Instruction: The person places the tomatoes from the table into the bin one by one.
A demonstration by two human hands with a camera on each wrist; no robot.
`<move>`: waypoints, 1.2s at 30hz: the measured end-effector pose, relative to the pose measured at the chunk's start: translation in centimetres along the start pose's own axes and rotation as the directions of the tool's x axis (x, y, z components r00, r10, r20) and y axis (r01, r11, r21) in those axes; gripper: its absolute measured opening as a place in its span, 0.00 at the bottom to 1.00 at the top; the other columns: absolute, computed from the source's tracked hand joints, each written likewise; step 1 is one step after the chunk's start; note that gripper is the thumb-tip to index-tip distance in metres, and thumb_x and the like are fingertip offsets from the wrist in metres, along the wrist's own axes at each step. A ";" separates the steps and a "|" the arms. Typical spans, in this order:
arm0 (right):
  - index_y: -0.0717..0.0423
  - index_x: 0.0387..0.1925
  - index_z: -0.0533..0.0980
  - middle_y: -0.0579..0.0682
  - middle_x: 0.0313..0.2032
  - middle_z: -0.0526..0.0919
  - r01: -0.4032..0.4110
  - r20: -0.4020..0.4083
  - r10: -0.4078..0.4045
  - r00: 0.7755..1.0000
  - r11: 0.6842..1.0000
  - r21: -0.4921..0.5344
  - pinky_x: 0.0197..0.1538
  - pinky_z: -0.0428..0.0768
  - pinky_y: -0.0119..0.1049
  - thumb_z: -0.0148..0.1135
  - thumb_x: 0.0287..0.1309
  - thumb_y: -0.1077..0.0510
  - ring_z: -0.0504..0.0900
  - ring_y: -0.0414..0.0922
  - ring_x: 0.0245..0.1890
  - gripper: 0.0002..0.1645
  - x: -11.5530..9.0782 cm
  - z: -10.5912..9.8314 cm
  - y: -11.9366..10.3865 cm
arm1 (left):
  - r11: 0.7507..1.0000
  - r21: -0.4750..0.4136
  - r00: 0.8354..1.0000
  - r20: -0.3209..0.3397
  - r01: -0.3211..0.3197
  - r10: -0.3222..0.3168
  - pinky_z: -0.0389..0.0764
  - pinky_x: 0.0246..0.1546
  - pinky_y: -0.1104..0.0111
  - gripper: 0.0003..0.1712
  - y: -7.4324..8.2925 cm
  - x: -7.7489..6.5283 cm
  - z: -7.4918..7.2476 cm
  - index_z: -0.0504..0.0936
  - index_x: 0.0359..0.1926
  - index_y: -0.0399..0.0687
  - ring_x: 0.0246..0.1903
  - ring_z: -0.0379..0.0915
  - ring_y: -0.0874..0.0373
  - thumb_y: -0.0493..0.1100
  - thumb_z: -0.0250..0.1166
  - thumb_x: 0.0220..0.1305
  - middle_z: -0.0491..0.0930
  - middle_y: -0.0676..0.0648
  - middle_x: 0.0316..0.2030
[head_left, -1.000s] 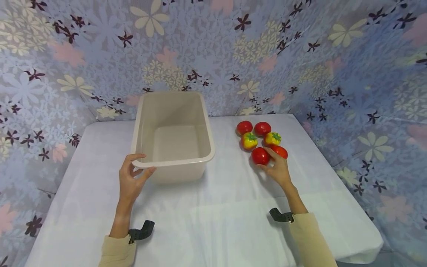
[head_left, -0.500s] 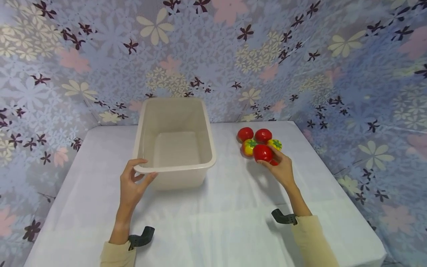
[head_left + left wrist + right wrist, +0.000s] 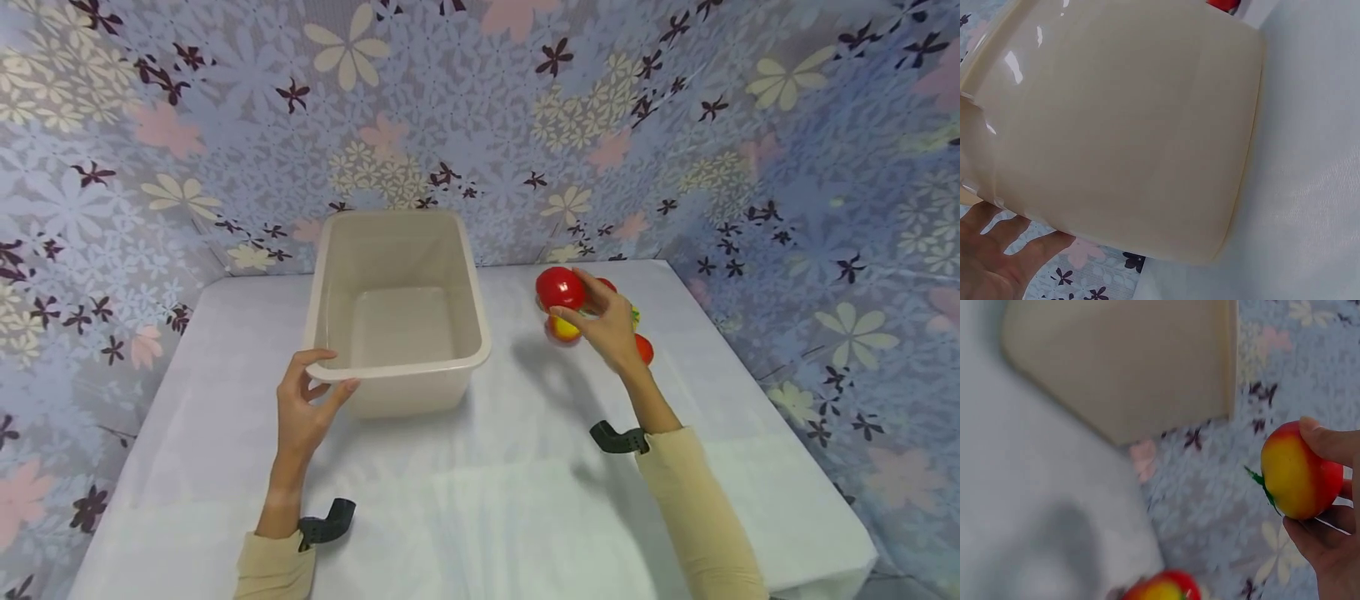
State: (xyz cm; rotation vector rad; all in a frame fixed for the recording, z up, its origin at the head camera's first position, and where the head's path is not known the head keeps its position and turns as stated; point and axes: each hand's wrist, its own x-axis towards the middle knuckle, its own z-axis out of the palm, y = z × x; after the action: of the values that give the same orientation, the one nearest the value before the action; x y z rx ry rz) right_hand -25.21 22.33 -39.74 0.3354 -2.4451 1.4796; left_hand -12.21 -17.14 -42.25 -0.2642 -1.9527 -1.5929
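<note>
Fruit (image 3: 559,288) in right grip (image 3: 611,326), other fruits (image 3: 644,349) partly hidden, tub (image 3: 408,393) nearby

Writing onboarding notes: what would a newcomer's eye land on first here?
Likely the big beige bin, left of the table's middle, the left hand gripping its near-left corner. Then the glossy red fruit held up in the right hand, at right. The floral backdrop behind also stands out.

Blue-grey walls (image 3: 480,158) printed with cream, pink and dark flowers (image 3: 348,50) bordered a counter (image 3: 772,492) draped in white cloth (image 3: 487,525).
</note>
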 end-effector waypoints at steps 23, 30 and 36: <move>0.60 0.67 0.67 0.58 0.63 0.75 0.134 0.224 -0.209 0.952 0.941 0.312 0.56 0.79 0.43 0.69 0.55 0.65 0.75 0.51 0.62 0.38 3.4 9.3 -8.8 | 0.999 0.025 0.999 0.001 -0.036 0.036 0.77 0.38 0.82 0.26 -0.3 0.0 -0.1 0.73 0.47 0.25 0.44 0.75 0.73 0.20 0.68 0.43 0.77 0.52 0.45; 0.59 0.67 0.67 0.56 0.63 0.75 0.144 0.271 -0.219 0.937 0.952 0.270 0.56 0.79 0.41 0.70 0.54 0.62 0.76 0.50 0.61 0.39 3.5 11.3 -8.8 | 0.999 0.028 1.000 -0.007 -0.029 0.029 0.77 0.38 0.82 0.26 -0.1 0.0 -0.1 0.73 0.47 0.25 0.44 0.75 0.72 0.20 0.69 0.42 0.76 0.61 0.44; 0.60 0.67 0.68 0.57 0.64 0.74 0.191 0.317 -0.241 0.917 0.965 0.182 0.60 0.76 0.43 0.73 0.52 0.59 0.77 0.51 0.61 0.41 3.6 12.3 -8.7 | 0.999 0.042 0.999 -0.006 -0.033 0.033 0.78 0.37 0.80 0.26 0.0 0.0 -0.1 0.74 0.47 0.25 0.44 0.74 0.74 0.21 0.69 0.43 0.76 0.61 0.44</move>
State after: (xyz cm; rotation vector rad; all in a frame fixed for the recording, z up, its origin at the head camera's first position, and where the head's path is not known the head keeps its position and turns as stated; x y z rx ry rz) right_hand -26.98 7.21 -36.87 0.9323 -2.4453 1.6184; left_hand -12.15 -17.19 -42.23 -0.2726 -1.9639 -1.5285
